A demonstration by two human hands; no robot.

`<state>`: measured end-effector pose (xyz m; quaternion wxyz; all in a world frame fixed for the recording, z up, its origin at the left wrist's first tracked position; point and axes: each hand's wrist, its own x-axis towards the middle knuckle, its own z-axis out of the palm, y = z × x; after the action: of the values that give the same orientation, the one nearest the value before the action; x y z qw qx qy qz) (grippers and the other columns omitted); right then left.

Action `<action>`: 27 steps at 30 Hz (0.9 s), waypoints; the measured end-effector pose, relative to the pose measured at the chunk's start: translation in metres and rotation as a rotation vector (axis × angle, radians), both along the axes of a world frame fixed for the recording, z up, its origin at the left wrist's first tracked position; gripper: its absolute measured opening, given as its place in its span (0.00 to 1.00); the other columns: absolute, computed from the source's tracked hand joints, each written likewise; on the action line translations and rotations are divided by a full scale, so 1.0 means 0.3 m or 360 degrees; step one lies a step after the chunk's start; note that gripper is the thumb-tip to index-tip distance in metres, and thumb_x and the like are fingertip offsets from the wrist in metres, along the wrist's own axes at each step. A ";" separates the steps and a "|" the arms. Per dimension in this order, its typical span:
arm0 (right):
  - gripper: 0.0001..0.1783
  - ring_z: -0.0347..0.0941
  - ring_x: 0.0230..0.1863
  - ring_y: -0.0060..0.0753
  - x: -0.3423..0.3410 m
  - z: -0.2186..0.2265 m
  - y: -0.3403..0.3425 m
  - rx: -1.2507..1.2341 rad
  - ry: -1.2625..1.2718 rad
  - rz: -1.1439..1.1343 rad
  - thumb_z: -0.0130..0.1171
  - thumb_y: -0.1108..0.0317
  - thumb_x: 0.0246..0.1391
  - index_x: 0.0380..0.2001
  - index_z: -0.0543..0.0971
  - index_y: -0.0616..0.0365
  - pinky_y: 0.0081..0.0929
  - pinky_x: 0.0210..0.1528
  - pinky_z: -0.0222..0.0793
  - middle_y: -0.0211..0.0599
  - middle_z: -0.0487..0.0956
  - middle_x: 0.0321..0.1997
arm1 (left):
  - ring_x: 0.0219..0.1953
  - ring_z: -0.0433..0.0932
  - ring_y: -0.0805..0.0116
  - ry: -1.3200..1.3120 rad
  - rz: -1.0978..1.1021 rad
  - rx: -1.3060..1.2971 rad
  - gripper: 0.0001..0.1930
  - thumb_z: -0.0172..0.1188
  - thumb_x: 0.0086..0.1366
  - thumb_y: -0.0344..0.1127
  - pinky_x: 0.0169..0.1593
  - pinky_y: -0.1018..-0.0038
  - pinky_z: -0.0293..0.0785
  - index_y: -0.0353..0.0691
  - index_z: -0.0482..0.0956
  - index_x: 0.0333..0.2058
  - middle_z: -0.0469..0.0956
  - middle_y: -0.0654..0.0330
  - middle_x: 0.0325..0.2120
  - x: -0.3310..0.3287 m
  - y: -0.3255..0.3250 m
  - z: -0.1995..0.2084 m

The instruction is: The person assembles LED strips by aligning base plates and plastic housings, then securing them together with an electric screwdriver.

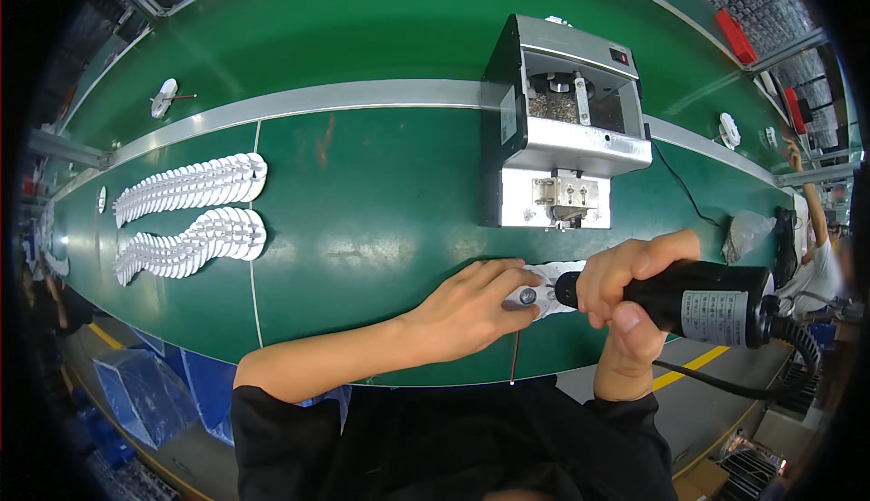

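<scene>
My right hand (634,288) is wrapped round a black electric screwdriver (702,297) with a coiled cable at its back end. The tool lies nearly level, its nose over a white plastic part (551,291) on the green bench. My left hand (476,306) rests flat with spread fingers on the left side of that part, pressing on it. A round grey piece (527,296) shows beside my left fingers, and a thin red wire (516,356) runs from there toward the bench's front edge. The screwdriver's tip is hidden behind its nose.
Beyond my hands stands a metal screw feeder (571,120) with loose screws inside. Two curved rows of stacked white parts (195,243) lie at left. A clear plastic bag (748,234) sits at right. Single white parts (165,99) rest on the far belt. Another person's arm (813,197) shows far right.
</scene>
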<state>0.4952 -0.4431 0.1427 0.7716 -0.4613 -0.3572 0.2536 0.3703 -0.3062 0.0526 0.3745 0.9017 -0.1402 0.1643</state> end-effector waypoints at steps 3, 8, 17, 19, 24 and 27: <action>0.21 0.67 0.21 0.28 -0.002 -0.003 0.000 -0.0015 -0.0065 0.0022 0.59 0.81 0.42 0.39 0.63 0.59 0.28 0.27 0.68 0.38 0.70 0.21 | 0.51 0.73 0.52 0.0000 0.0004 -0.0017 0.09 0.61 0.56 0.34 0.49 0.61 0.73 0.46 0.82 0.37 0.73 0.55 0.47 0.004 -0.004 0.000; 0.20 0.69 0.23 0.29 -0.002 -0.011 -0.005 -0.0047 -0.0116 0.0099 0.59 0.83 0.41 0.38 0.65 0.61 0.27 0.28 0.68 0.38 0.71 0.22 | 0.50 0.73 0.52 -0.0021 0.0024 -0.0010 0.08 0.62 0.56 0.34 0.49 0.61 0.73 0.46 0.82 0.36 0.73 0.56 0.46 0.004 -0.004 0.002; 0.27 0.67 0.16 0.28 0.033 0.029 0.027 0.0198 -0.0075 0.0017 0.65 0.70 0.43 0.44 0.63 0.58 0.27 0.22 0.67 0.35 0.69 0.19 | 0.51 0.72 0.54 -0.0024 0.0001 0.0020 0.09 0.62 0.56 0.34 0.50 0.61 0.73 0.46 0.82 0.37 0.72 0.56 0.46 -0.001 -0.002 -0.003; 0.27 0.63 0.13 0.26 0.076 0.081 0.057 0.0317 -0.0189 -0.0083 0.62 0.69 0.46 0.47 0.61 0.57 0.27 0.20 0.65 0.33 0.67 0.18 | 0.52 0.72 0.55 -0.0024 -0.0016 0.0053 0.09 0.62 0.56 0.34 0.50 0.62 0.73 0.46 0.82 0.37 0.72 0.56 0.47 0.000 -0.003 -0.003; 0.25 0.60 0.13 0.24 0.152 0.121 0.141 0.0368 -0.0327 -0.0182 0.56 0.71 0.47 0.49 0.62 0.60 0.27 0.19 0.64 0.34 0.67 0.19 | 0.52 0.72 0.55 -0.0053 -0.0010 0.0014 0.10 0.63 0.55 0.32 0.50 0.63 0.73 0.45 0.81 0.38 0.71 0.56 0.46 0.001 0.000 -0.004; 0.21 0.58 0.12 0.22 0.143 0.105 0.170 0.0202 -0.0388 -0.0250 0.53 0.67 0.49 0.47 0.64 0.58 0.25 0.18 0.60 0.30 0.63 0.17 | 0.51 0.72 0.55 -0.0044 -0.0020 0.0011 0.10 0.63 0.55 0.32 0.49 0.63 0.73 0.45 0.81 0.38 0.71 0.56 0.45 0.005 -0.003 0.001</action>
<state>0.5382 -0.3921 0.1743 0.7675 -0.4654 -0.4264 0.1116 0.3716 -0.3072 0.0530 0.3704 0.8998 -0.1515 0.1739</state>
